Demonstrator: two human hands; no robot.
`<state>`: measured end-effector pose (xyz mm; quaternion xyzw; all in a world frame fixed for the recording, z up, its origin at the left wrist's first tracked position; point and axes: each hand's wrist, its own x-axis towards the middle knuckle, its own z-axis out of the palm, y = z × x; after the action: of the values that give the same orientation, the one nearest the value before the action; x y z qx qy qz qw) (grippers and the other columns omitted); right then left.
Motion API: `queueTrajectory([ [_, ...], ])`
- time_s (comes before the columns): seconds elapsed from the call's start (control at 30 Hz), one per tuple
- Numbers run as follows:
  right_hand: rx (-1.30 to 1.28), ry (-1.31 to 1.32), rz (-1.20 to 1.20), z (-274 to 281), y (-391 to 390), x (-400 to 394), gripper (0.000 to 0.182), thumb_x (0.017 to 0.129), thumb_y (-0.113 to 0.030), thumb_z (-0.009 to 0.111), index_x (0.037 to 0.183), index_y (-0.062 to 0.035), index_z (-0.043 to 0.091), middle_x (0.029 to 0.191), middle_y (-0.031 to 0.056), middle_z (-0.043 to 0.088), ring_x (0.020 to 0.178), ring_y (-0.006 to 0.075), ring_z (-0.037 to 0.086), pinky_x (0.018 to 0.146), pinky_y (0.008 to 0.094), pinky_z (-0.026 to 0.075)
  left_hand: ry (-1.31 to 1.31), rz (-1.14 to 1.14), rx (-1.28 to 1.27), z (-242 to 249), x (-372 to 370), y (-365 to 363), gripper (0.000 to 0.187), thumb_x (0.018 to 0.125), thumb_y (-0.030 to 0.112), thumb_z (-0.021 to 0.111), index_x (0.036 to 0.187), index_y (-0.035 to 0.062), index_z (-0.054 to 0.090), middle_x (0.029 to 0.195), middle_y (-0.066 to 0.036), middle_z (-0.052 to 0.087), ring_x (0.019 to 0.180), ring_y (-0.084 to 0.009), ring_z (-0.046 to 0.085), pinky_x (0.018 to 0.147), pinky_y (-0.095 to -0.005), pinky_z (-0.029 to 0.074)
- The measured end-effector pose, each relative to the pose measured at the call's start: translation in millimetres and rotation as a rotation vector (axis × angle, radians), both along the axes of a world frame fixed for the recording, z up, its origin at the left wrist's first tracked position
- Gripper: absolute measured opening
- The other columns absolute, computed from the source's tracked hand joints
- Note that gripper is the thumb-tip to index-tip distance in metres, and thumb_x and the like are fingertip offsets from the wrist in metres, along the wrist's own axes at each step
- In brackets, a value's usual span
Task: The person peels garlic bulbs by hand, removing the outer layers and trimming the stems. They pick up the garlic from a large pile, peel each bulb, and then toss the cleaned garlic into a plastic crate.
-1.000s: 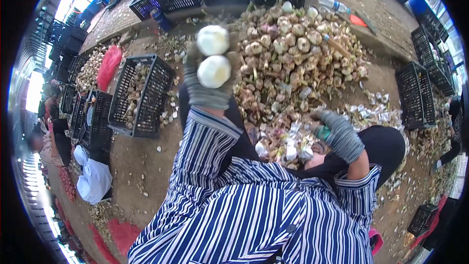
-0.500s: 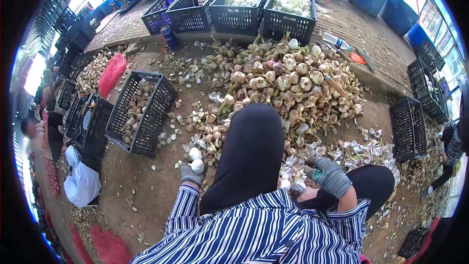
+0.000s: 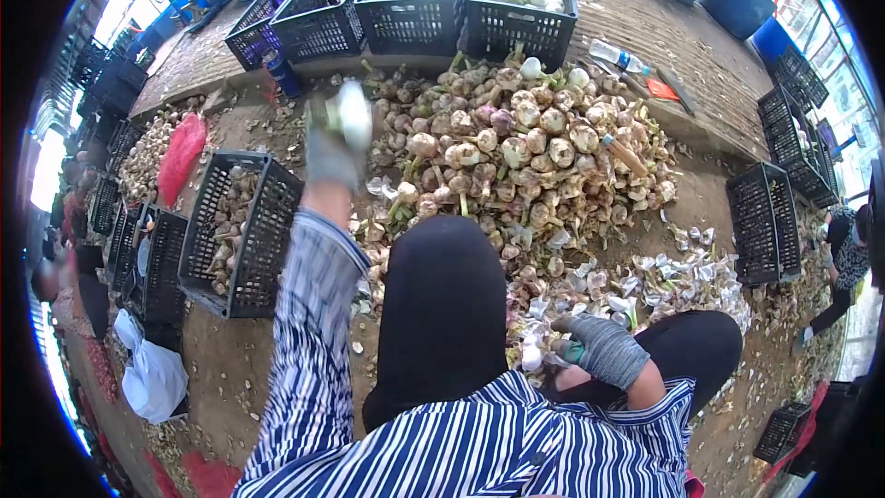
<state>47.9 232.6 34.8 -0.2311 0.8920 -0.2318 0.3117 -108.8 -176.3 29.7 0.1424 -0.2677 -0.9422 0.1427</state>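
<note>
My left hand (image 3: pixel 330 159), in a grey glove, is stretched forward to the left of the garlic pile and smeared by motion. It is closed on white peeled garlic bulbs (image 3: pixel 354 116); stems show blurred beside them. My right hand (image 3: pixel 604 350), in a grey glove with a teal patch, rests low by my bent right leg with its fingers curled. What it holds, if anything, is hidden. Just left of it lies a white garlic bulb (image 3: pixel 532 357) among papery skins (image 3: pixel 627 306). Ahead is the large heap of unpeeled garlic (image 3: pixel 525 148).
Black crates of cleaned garlic (image 3: pixel 413 26) stand along the raised boards at the back. A crate of loose garlic (image 3: pixel 241 232) is on the left, near a white bag (image 3: pixel 150 373). A water bottle (image 3: pixel 618 57) lies at the back right. A person (image 3: pixel 841 263) is at far right.
My left hand has swung forward and up from beside my knee, carrying the white garlic bulbs toward the back crates. My right hand stays nearly where it was. The view has shifted slightly.
</note>
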Motion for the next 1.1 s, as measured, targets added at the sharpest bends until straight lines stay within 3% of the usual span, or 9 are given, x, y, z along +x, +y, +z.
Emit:
queueTrajectory([
  [0.13,0.017,0.013,-0.059,13,-4,-6,0.041,0.082,-0.033,0.055,0.111,-0.0044,0.056,0.099,0.0196,0.061,0.092,0.0329,0.059,0.083,0.0388,0.045,0.011,0.066,-0.169,64,-95,-23,0.088,0.075,0.042,0.062,0.137,0.0038,0.012,0.140,-0.018,0.013,0.123,-0.0331,0.028,0.085,-0.0553,0.044],
  [0.2,0.036,0.061,-0.052,21,-6,-8,0.041,0.082,-0.032,0.056,0.113,-0.0042,0.054,0.097,0.0192,0.061,0.091,0.0325,0.059,0.082,0.0386,0.045,-0.022,0.099,-0.361,63,-75,9,0.071,0.077,0.036,0.061,0.133,0.0043,0.030,0.131,-0.019,0.035,0.114,-0.0304,0.042,0.083,-0.0500,0.046],
  [0.27,0.168,-0.024,-0.031,27,-8,-6,0.042,0.081,-0.030,0.056,0.114,-0.0040,0.053,0.096,0.0194,0.061,0.090,0.0309,0.059,0.081,0.0381,0.045,0.136,-0.251,-0.365,20,-53,9,0.043,0.081,0.032,0.060,0.114,0.0054,0.050,0.110,-0.012,0.057,0.098,-0.0294,0.056,0.084,-0.0488,0.048],
  [0.33,0.056,0.090,0.043,8,7,2,0.041,0.081,-0.028,0.057,0.114,-0.0042,0.052,0.094,0.0196,0.061,0.089,0.0303,0.059,0.078,0.0389,0.046,-0.060,-0.330,-0.206,0,-12,39,0.024,0.082,0.025,0.059,0.099,0.0084,0.059,0.088,-0.006,0.063,0.084,-0.0250,0.061,0.080,-0.0425,0.050],
  [0.4,0.027,0.079,0.046,1,13,6,0.063,0.055,-0.031,0.074,0.109,-0.0046,0.055,0.089,0.0202,0.060,0.084,0.0343,0.059,0.075,0.0408,0.047,-0.165,-0.334,-0.219,-13,26,56,0.021,0.082,0.021,0.060,0.098,0.0088,0.059,0.087,-0.006,0.062,0.084,-0.0223,0.060,0.076,-0.0382,0.051],
  [0.6,0.140,0.118,0.026,7,16,10,0.036,0.079,-0.030,0.059,0.106,-0.0056,0.056,0.091,0.0162,0.061,0.088,0.0312,0.058,0.075,0.0408,0.045,0.038,-0.345,-0.455,34,75,71,0.025,0.079,0.023,0.066,0.097,0.0073,0.059,0.083,-0.004,0.060,0.074,-0.0172,0.057,0.066,-0.0342,0.048],
  [0.67,0.051,0.131,-0.019,-2,19,15,0.022,0.078,-0.019,0.056,0.093,-0.0030,0.058,0.089,0.0175,0.062,0.086,0.0319,0.060,0.076,0.0415,0.046,-0.045,-0.295,-0.529,47,80,91,0.031,0.078,0.031,0.067,0.097,0.0086,0.059,0.077,-0.001,0.058,0.066,-0.0149,0.054,0.063,-0.0314,0.046],
  [0.83,0.043,0.096,-0.023,2,25,20,0.022,0.076,-0.010,0.056,0.095,-0.0013,0.059,0.090,0.0183,0.062,0.086,0.0319,0.061,0.074,0.0392,0.048,0.094,-0.552,-0.602,18,93,167,0.033,0.079,0.034,0.066,0.095,0.0055,0.058,0.069,-0.001,0.052,0.058,-0.0133,0.050,0.052,-0.0295,0.046],
  [1.1,0.125,0.107,-0.115,-6,46,18,0.027,0.069,-0.006,0.061,0.096,-0.0010,0.059,0.085,0.0183,0.062,0.081,0.0332,0.061,0.068,0.0411,0.049,-0.168,-0.555,-0.608,-34,87,148,0.037,0.080,0.044,0.062,0.071,0.0105,0.051,0.049,0.000,0.042,0.037,-0.0120,0.040,0.035,-0.0270,0.034],
])
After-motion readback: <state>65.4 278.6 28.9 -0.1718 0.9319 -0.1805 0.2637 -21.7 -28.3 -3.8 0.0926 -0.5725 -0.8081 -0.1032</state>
